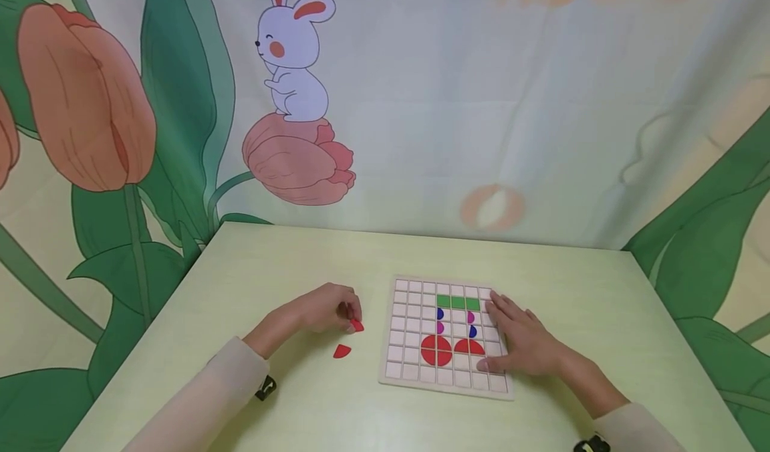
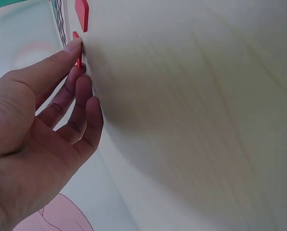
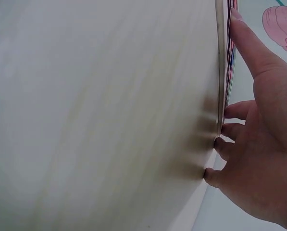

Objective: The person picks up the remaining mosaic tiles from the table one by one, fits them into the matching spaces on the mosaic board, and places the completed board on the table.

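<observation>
Between thumb and fingers, my left hand (image 1: pixel 329 308) pinches a red quarter-circle piece (image 1: pixel 357 325) just above the table, left of the board. The left wrist view shows that held piece (image 2: pixel 78 50) edge-on at the fingertips. A second red quarter piece (image 1: pixel 341 352) lies on the table nearer to me. My right hand (image 1: pixel 529 338) rests with spread fingers on the right edge of the wooden grid board (image 1: pixel 402 370). On the board are a full red circle (image 1: pixel 436 350), a red half circle (image 1: pixel 469 348), a green row (image 1: pixel 458 302), and small blue and purple half circles (image 1: pixel 471 317).
The pale wooden table (image 1: pixel 301 405) reaches back to a hanging cloth (image 1: pixel 421 104) printed with a rabbit, tulips and leaves. Each wrist wears a dark strap, seen below the left sleeve (image 1: pixel 231 378) and by the right sleeve (image 1: pixel 634 428).
</observation>
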